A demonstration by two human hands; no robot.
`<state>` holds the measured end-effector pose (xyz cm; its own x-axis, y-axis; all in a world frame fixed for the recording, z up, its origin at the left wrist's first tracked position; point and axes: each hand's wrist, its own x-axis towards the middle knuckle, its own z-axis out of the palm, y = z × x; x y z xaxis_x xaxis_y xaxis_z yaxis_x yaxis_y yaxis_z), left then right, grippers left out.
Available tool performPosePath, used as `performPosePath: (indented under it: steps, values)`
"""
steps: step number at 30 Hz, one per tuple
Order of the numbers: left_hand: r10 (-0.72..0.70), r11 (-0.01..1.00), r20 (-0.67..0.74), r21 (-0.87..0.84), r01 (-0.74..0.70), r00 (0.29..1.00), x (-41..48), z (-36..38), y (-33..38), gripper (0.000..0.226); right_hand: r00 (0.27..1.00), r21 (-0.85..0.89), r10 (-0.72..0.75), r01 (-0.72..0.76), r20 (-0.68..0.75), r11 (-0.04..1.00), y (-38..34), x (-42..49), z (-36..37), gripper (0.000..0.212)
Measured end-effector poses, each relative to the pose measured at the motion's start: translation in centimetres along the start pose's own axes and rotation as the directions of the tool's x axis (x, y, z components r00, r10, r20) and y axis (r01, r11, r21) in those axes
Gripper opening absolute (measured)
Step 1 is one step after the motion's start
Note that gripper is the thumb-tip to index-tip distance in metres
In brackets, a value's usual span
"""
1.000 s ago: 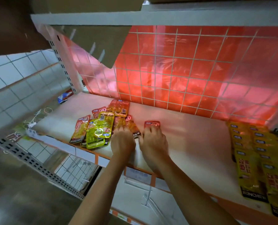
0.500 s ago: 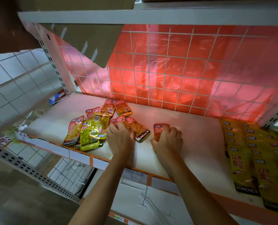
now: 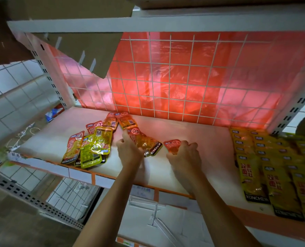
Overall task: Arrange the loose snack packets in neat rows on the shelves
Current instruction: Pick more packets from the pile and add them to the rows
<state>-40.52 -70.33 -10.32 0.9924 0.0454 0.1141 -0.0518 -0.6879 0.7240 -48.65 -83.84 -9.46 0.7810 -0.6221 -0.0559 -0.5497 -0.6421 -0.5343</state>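
One glossy orange snack packet [image 3: 142, 139] is getting gripped by the left hand [image 3: 129, 149] on the white shelf board [image 3: 198, 139] while the right hand [image 3: 183, 155] is clutching a small red packet [image 3: 172, 143].

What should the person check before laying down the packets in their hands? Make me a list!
1. Grip of the left hand on the orange packets: ok, it holds them.
2. Grip of the right hand on the red packet: ok, it holds the near end.
3. Bare room on the shelf beside the yellow rows: ok.
4. Tidiness of the loose pile: not ok, its packets overlap at odd angles.
5. Held packets facing the same way as the rows: cannot tell.
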Motion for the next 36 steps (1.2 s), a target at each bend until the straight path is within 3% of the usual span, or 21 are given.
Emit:
performPosePath:
  steps: [4, 6, 8, 10, 13, 16, 19, 21, 25, 27, 30, 36]
  values:
    - [0.009, 0.991, 0.005, -0.131, -0.008, 1.0, -1.3, 0.3, 1.1, 0.065, 0.999, 0.344, -0.012, -0.006, 0.05, 0.939, 0.9, 0.3, -1.2, 0.048]
    - [0.053, 0.972, 0.034, -0.232, -0.043, 0.998, -2.0, 0.6, 2.0, 0.064, 0.991, 0.655, 0.016, -0.098, 0.13, 0.749, 1.3, 0.3, -1.9, 0.041]
    - [0.105, 0.93, 0.11, -0.362, -0.059, 0.988, -2.7, 1.1, 3.0, 0.064, 0.955, 0.84, 0.064, -0.285, 0.289, 0.461, 1.7, 0.3, -2.3, 0.035]
    - [0.158, 0.872, 0.198, -0.488, -0.042, 0.967, -3.4, 1.7, 4.1, 0.062, 0.937, 0.908, 0.043, -0.347, 0.347, 0.233, 2.5, 0.3, -2.7, 0.041]
    - [0.257, 0.823, 0.232, -0.562, -0.087, 0.938, -4.4, 3.0, 5.6, 0.058, 0.947, 0.943, 0.034, -0.322, 0.321, 0.085, 4.3, 0.3, -4.1, 0.051]
    - [0.338, 0.78, 0.217, -0.609, -0.144, 0.916, -5.5, 4.5, 7.1, 0.049, 0.97, 0.962, 0.037, -0.244, 0.241, 0.122, 6.6, -0.3, -5.9, 0.036]
    - [0.353, 0.761, 0.238, -0.636, -0.13, 0.905, -6.8, 6.5, 8.8, 0.051, 0.982, 0.947, 0.162, -0.145, 0.101, 0.285, 9.1, -0.6, -7.8, 0.015]
    - [0.335, 0.761, 0.288, -0.644, -0.077, 0.897, -7.7, 7.7, 10.2, 0.059, 0.97, 0.906, 0.242, -0.104, 0.002, 0.411, 10.8, -0.9, -9.2, 0.021]
    - [0.334, 0.772, 0.378, -0.635, -0.021, 0.864, -10.1, 10.4, 14.1, 0.077, 0.961, 0.879, 0.259, -0.04, -0.096, 0.475, 15.0, -1.4, -12.1, 0.034]
    - [0.321, 0.772, 0.414, -0.635, 0.018, 0.852, -11.7, 11.7, 16.4, 0.066, 0.958, 0.862, 0.265, -0.039, -0.112, 0.505, 17.6, -1.3, -13.5, 0.027]
    - [0.363, 0.804, 0.41, -0.592, -0.059, 0.837, -14.6, 14.2, 19.5, 0.028, 0.947, 0.854, 0.301, -0.065, -0.11, 0.516, 21.9, -1.2, -16.3, 0.012]
    - [0.363, 0.837, 0.459, -0.542, -0.068, 0.811, -20.9, 19.8, 25.1, 0.01, 0.922, 0.834, 0.373, -0.123, -0.104, 0.538, 29.4, -1.3, -21.4, 0.012]
